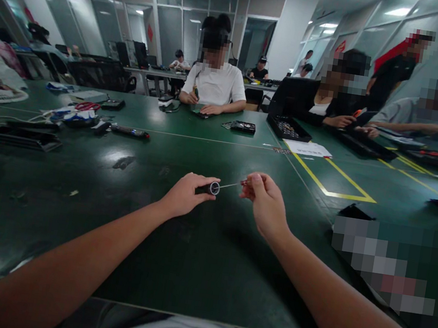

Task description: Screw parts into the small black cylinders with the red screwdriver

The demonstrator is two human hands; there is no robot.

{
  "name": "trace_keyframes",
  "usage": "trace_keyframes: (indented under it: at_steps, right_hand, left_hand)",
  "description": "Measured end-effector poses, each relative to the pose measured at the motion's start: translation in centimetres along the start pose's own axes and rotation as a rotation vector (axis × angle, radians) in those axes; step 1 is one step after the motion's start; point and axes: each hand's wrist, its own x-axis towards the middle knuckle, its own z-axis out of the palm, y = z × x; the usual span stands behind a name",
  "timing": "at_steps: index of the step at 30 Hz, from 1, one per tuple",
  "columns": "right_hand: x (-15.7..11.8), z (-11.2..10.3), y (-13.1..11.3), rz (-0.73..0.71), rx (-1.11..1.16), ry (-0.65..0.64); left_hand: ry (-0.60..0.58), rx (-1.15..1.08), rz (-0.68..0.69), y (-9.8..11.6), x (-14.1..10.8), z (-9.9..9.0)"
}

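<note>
My left hand [183,196] is closed around a short black cylinder [214,188], its round, pale-rimmed end turned toward the right. From that end a thin metal rod [229,186] reaches across to my right hand [267,203], which pinches it between thumb and fingers. The rod's left tip is at or inside the rim; I cannot tell which. Some small reddish part shows at my right fingertips, too small to name. Both hands are held over the green tabletop [196,259], near its front edge.
A pen-like tool [130,132] and red-handled scissors [87,106] lie left among clutter. Across the table a person [215,84] works beside a black drive-like box [243,127]. To the right are a black tray [289,127], white paper [307,148] and yellow tape [349,196].
</note>
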Motion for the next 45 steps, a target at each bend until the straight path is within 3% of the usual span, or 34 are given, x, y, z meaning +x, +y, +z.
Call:
trace_keyframes:
  at_steps: [4, 17, 24, 27, 30, 35, 45]
  right_hand:
    - [-0.3, -0.2, -0.2, -0.073, -0.136, -0.021]
    - [-1.2, 0.3, -1.8, -0.172, -0.246, -0.105]
    - [-1.8, 0.4, -2.3, -0.184, -0.38, -0.045]
    - [-1.8, 0.3, -2.3, -0.221, -0.361, -0.087]
    - [-1.8, 0.3, -2.4, -0.222, -0.379, -0.133]
    - [-1.8, 0.5, -2.7, -0.232, -0.511, -0.09]
    - [-1.7, 0.3, -2.7, -0.216, -0.52, -0.133]
  left_hand:
    - [0.017, -0.008, -0.011, 0.1, 0.0, 0.0]
    - [0.034, -0.012, -0.059, 0.0, -0.1, -0.1]
    - [0.041, -0.023, -0.037, -0.2, -0.1, -0.1]
    - [0.072, -0.02, -0.041, -0.4, -0.2, -0.1]
    - [0.071, -0.011, -0.045, -0.3, -0.2, -0.1]
    - [0.04, -0.017, -0.043, -0.3, -0.2, 0.0]
    - [0.054, -0.028, -0.074, -0.1, -0.2, -0.2]
